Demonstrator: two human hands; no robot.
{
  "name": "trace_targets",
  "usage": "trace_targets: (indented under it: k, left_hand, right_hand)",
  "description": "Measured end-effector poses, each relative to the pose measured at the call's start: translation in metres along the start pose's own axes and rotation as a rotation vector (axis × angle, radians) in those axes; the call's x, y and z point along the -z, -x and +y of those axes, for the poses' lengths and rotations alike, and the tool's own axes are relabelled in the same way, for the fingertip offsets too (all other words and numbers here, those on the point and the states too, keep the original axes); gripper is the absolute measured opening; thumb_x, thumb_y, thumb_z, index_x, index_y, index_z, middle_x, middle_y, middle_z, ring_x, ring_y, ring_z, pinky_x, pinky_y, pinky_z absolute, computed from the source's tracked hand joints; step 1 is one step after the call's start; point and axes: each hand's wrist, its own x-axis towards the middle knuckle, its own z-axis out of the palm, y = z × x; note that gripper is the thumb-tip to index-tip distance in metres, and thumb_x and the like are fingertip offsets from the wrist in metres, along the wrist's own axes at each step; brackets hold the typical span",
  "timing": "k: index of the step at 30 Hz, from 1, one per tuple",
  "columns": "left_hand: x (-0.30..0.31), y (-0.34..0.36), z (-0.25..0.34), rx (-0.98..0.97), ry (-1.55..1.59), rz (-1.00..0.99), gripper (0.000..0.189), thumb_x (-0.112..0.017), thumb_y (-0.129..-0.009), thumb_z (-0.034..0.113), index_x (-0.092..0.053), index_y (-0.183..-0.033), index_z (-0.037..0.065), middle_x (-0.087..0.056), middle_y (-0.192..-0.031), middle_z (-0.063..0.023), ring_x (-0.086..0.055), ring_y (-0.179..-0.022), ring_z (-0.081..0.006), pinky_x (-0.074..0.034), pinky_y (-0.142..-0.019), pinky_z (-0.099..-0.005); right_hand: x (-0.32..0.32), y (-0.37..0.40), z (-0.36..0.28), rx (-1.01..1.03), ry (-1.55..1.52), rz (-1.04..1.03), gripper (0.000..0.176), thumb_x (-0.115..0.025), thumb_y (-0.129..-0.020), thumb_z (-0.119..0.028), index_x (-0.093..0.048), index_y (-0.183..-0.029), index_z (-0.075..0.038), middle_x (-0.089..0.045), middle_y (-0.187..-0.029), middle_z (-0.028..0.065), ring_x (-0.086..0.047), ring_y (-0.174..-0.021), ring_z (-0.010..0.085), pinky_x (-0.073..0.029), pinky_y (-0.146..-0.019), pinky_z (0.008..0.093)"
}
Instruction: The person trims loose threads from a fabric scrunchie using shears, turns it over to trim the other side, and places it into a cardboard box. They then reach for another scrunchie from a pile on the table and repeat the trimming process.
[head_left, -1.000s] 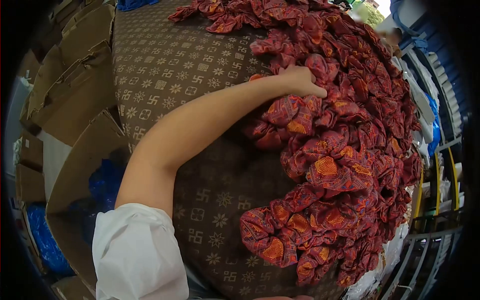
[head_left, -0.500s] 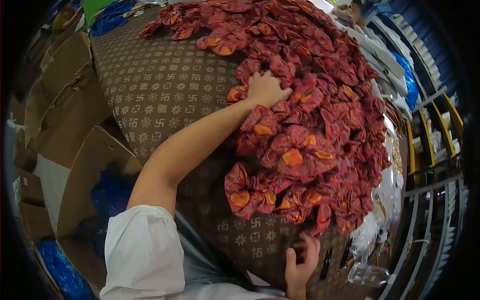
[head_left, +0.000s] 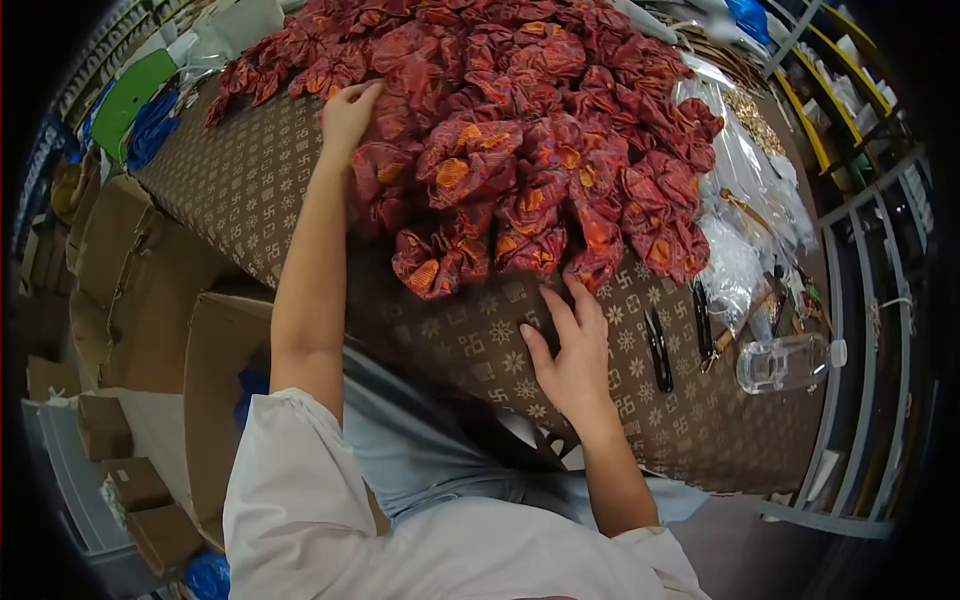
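A large heap of bunched red patterned cloth pieces (head_left: 540, 150), which look like scrunchies with orange patches, covers much of the table. My left hand (head_left: 348, 118) lies at the heap's left edge, its thumb and fingers apart against the cloth; some fingertips are hard to make out. Below the heap's front edge is my right hand (head_left: 575, 360), fingers stretched and thumb spread. Its fingertips reach the lowest cloth piece (head_left: 598, 250), and nothing shows in its grasp.
A brown patterned cover (head_left: 480, 345) lies over the table. To the right are a black pen-like tool (head_left: 658, 350), a clear plastic bottle (head_left: 785, 364) and clear plastic bags (head_left: 735, 260). Cardboard boxes (head_left: 225, 370) stand at the left, metal racks (head_left: 870, 340) at the right.
My left hand has gone from on top of the heap to its left edge. My right hand has opened out and shows more fully. The view has shifted, showing more of my body.
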Motion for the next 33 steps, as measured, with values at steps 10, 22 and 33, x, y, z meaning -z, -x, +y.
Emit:
trace_targets:
  k: [10, 22, 33]
  left_hand:
    - [-0.01, 0.157, 0.11, -0.828, -0.296, -0.409, 0.077, -0.064, -0.064, 0.048, -0.033, -0.128, 0.018, -0.019, -0.134, -0.0132, -0.014, -0.124, -0.0367, -0.014, -0.098, -0.0508]
    - [-0.036, 0.172, 0.18, -0.98, -0.184, -0.414, 0.076, -0.072, -0.058, 0.034, -0.04, -0.122, 0.008, -0.021, -0.133, -0.0167, -0.015, -0.122, -0.041, -0.015, -0.097, -0.0507]
    - [-0.114, 0.194, 0.21, 0.222, 0.877, -0.865, 0.023, -0.065, -0.073, 0.01, -0.057, -0.092, -0.001, -0.06, -0.086, -0.004, -0.055, -0.076, -0.0092, -0.044, -0.071, -0.0229]
  right_hand:
    - [0.04, -0.009, 0.016, 0.117, -0.053, 0.211, 0.044, -0.062, -0.069, -0.012, -0.046, -0.109, -0.002, -0.042, -0.108, 0.0173, -0.043, -0.094, 0.0326, -0.035, -0.08, 0.0387]
    - [0.083, -0.062, 0.077, -0.14, -0.612, -0.004, 0.023, -0.048, -0.076, -0.003, -0.053, -0.098, 0.002, -0.059, -0.091, 0.0068, -0.056, -0.08, 0.0156, -0.042, -0.072, 0.0239]
    - [0.085, -0.039, 0.096, -0.275, -1.423, 0.198, 0.038, -0.046, -0.086, -0.03, -0.049, -0.106, 0.003, -0.055, -0.1, 0.0073, -0.05, -0.094, 0.0153, -0.038, -0.083, 0.0268]
